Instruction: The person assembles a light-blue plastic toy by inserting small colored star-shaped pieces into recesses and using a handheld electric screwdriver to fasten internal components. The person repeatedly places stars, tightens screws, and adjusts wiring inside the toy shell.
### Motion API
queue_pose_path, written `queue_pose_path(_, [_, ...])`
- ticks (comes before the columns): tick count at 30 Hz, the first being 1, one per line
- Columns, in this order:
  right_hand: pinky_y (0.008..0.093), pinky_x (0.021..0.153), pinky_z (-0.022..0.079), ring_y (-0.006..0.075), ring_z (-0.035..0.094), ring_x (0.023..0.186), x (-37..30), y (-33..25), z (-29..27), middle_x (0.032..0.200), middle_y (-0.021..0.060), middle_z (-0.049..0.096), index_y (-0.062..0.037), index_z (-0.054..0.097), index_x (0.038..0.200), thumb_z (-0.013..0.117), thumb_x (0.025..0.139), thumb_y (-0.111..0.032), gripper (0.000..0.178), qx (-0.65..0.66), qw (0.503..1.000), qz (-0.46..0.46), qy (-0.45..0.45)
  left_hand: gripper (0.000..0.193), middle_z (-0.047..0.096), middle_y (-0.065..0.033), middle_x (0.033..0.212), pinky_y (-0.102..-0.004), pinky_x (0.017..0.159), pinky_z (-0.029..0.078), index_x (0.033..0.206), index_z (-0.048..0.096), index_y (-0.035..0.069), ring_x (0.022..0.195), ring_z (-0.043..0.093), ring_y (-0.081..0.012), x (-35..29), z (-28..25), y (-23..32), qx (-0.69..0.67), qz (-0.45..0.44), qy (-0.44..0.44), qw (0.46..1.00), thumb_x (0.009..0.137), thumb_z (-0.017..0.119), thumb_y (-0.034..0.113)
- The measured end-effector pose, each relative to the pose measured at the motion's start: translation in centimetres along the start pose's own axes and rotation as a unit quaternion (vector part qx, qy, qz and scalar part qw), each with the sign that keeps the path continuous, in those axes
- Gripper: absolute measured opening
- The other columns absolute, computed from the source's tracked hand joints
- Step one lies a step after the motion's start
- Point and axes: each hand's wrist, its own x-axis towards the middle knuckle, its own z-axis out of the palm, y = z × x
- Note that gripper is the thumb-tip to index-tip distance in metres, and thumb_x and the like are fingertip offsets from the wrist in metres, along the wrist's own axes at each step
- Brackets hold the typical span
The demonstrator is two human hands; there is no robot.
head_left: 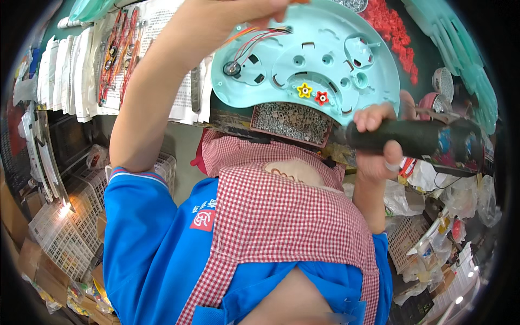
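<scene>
A turquoise curved plastic shell [244, 95] lies on the bench with its moulded posts and holes facing up. Two small star-shaped pieces, one yellow [304, 90] and one red [322, 98], sit in it near the front edge. A round metal part [232, 68] with red and black wires rests at the shell's left. My left hand [246, 12] is over the shell's far side, cut off by the top edge, fingers closed; an orange bit shows at its fingertips. In my right hand [372, 160] is a black electric screwdriver [417, 138], pointing left, by the shell's near right edge.
A tray of small screws [290, 122] stands before the shell. Red pieces [387, 32] are heaped at the far right, beside stacked turquoise parts [460, 59]. Wired parts [123, 51] lie on printed paper at left. White baskets [62, 244] stand below.
</scene>
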Motion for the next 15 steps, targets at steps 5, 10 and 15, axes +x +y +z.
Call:
queue_pose_path(5, [0.035, 0.072, 0.049, 0.0204, 0.057, 0.076, -1.9, 3.6, 0.4, 0.085, 0.0102, 0.057, -0.003, 0.029, 0.142, 0.078, 0.08, -0.034, 0.085, 0.011, 0.997, -0.066, -0.031, 0.015, 0.071, -0.0052, 0.089, -0.0345, 0.075, 0.053, 0.095, 0.073, 0.01, 0.082, 0.066, -0.0209, -2.1, 5.7, -4.0, 0.208, 0.013, 0.008, 0.978, 0.092, 0.06, 0.016])
queue_pose_path(10, [0.0376, 0.079, 0.049, 0.0217, 0.058, 0.083, -3.0, 4.0, 0.0, 0.089, 0.0097, 0.058, -0.0077, 0.029, 0.144, 0.078, 0.082, -0.034, 0.084, -0.075, 0.991, -0.043, -0.1, 0.016, 0.06, -0.0068, 0.073, -0.0361, 0.067, 0.05, 0.099, 0.073, 0.012, 0.073, 0.062, -0.0262, -3.4, 7.8, -5.7, 0.344, 0.144, 0.02, 0.927, 0.084, 0.068, 0.012])
queue_pose_path(15, [0.0367, 0.083, 0.048, 0.0214, 0.058, 0.085, -3.1, 5.3, -0.3, 0.091, 0.0099, 0.059, -0.0084, 0.029, 0.145, 0.077, 0.084, -0.033, 0.081, -0.086, 0.989, -0.044, -0.109, 0.014, 0.064, -0.0071, 0.079, -0.0344, 0.067, 0.051, 0.096, 0.071, 0.013, 0.075, 0.064, -0.027, -3.7, 8.1, -5.9, 0.336, 0.146, 0.051, 0.929, 0.085, 0.065, 0.007])
